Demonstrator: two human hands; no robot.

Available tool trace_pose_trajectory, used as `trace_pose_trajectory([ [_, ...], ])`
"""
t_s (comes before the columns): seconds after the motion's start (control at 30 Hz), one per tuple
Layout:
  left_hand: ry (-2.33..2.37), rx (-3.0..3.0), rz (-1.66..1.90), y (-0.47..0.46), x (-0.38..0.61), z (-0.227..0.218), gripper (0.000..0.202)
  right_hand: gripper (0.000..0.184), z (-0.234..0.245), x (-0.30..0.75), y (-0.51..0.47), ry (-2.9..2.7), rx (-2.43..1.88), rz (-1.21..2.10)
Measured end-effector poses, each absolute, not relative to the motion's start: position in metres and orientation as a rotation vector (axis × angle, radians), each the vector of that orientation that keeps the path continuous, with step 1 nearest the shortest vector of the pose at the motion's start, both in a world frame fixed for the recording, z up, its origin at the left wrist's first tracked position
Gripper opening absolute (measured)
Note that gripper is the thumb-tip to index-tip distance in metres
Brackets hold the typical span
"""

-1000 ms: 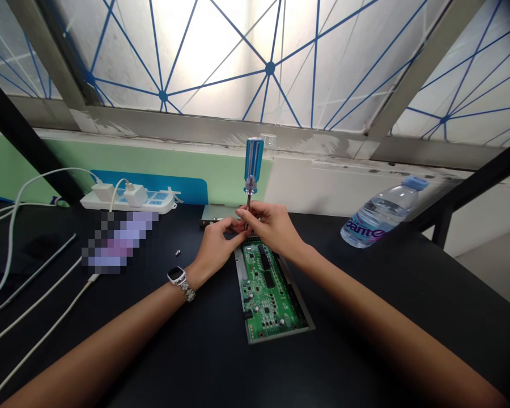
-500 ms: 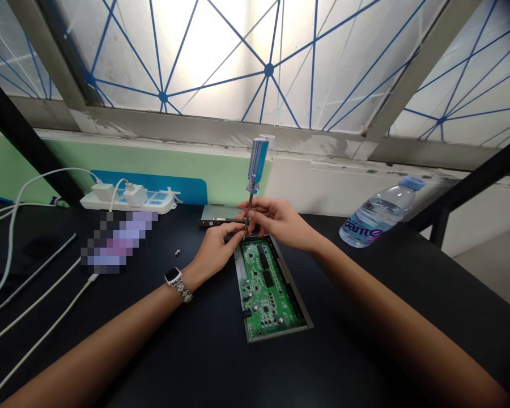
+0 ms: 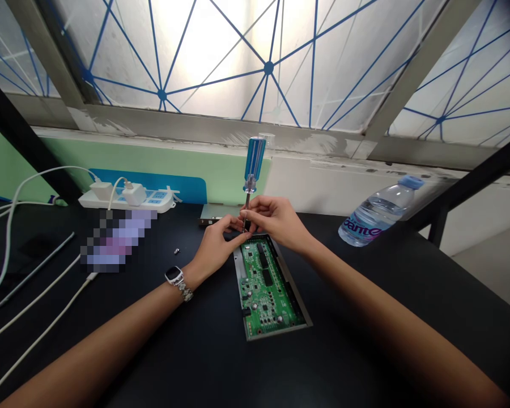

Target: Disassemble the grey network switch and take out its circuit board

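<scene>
Nearly upright — screwdriver (image 3: 255,161) in right hand (image 3: 276,224)

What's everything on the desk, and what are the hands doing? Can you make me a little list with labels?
Right hand: fingers around the shaft of the screwdriver
Screwdriver handle: blue, pointing up
Left hand: fingertips near the screwdriver's lower end
Circuit board: green, in a metal frame
Left side: power strip, tiny shiny bits
Right side: water bottle, blue cap
Left wrist: watch
Table: black

Blue screwdriver (image 3: 254,160) slightly tilted; green board (image 3: 263,292) flat
</scene>
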State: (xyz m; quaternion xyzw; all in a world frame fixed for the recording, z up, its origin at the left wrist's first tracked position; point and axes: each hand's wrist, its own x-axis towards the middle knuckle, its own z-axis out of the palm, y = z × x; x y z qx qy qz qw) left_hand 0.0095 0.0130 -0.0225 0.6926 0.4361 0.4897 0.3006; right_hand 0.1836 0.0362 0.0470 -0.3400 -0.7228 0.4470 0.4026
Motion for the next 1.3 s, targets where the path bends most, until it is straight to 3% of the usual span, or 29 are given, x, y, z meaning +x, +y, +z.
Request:
trace_pose_trajectory([
  [0.27, 1.079, 1.790, 1.326, 0.015, 0.009, -0.025, 0.008, 0.030, 0.038, 0.180, 0.036, -1.805, -0.877, 1.037],
  [0.43, 1.040, 1.851, 1.251, 0.013, 0.007, -0.023, 0.017, 0.031, 0.039, 0.184, 0.038, -1.881, -0.892, 1.024],
  [0.6, 1.005, 1.894, 1.208, 0.014, 0.007, -0.023, 0.022, 0.043, 0.047, 0.190, 0.037, -1.981, -0.842, 1.192],
  [0.97, 0.968, 1.807, 1.251, 0.015, 0.010, -0.030, 0.036, 0.024, 0.048, 0.190, 0.037, -1.959, -0.873, 1.096],
  [1.3, 1.106, 1.842, 1.376, 0.011, 0.011, -0.021, 0.021, 0.027, 0.042, 0.180, 0.034, -1.860, -0.962, 0.884],
])
